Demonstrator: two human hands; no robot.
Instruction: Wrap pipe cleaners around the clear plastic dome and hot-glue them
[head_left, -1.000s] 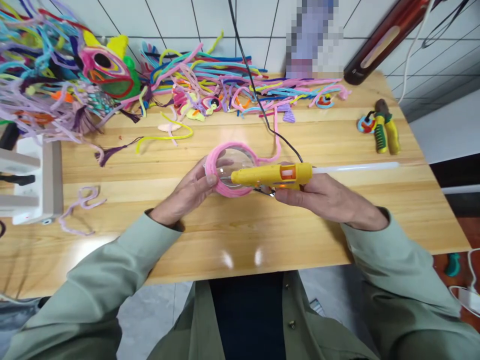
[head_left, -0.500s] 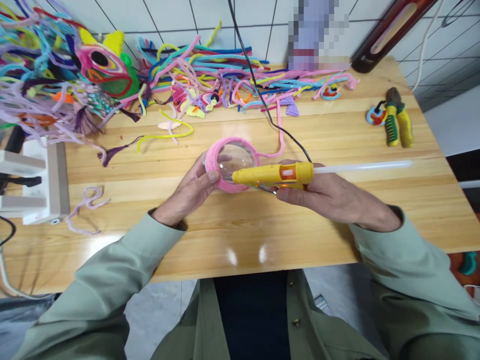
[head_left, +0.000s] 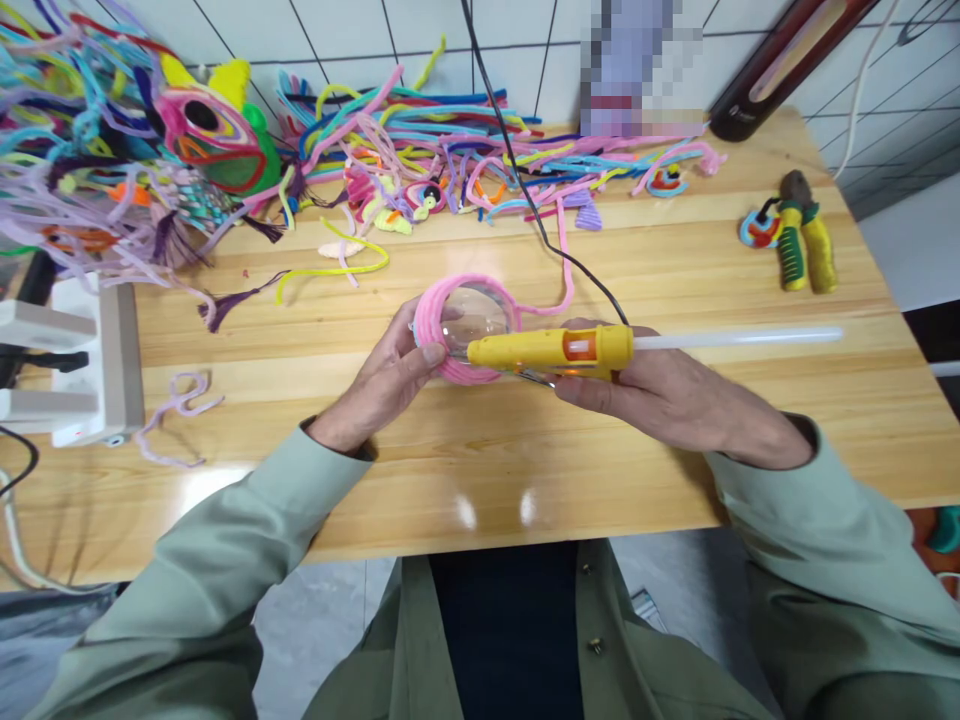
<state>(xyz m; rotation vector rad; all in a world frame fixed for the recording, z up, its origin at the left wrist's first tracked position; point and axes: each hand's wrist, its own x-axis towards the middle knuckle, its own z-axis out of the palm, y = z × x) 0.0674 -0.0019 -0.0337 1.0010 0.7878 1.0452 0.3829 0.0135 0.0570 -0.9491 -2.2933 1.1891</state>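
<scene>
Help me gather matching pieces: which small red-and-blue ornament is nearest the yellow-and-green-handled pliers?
The right ornament, just left of the pliers; the other ornament lies beside multicoloured pipe cleaners.

I see an evenly bright scene, with two white glare spots near the front edge of the wooden table [head_left: 600, 480] and a paler sheen at its left. Soft shadows lie under both forearms; the wide view stretches toward its edges, and a pixelated patch hides detail at the top.
</scene>
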